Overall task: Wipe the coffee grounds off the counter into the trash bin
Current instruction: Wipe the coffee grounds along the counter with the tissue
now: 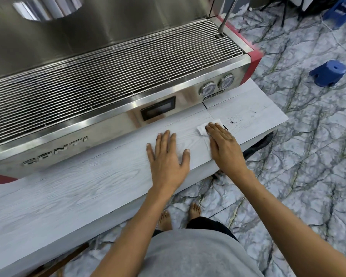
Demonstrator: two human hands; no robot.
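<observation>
Coffee grounds (233,121): dark specks I see scattered on the white counter (88,188), toward its right end, just right of my tissue.
Tissue (205,130): white, flat on the counter under my right fingertips, in front of the espresso machine (116,100).
Right hand (224,145): fingers straight, pressing the tissue down.
Left hand (168,156): fingers spread, palm flat on the counter, just left of the right hand, gripping nothing.
Floor (308,156): marbled, blue stool (328,72) far right.
</observation>
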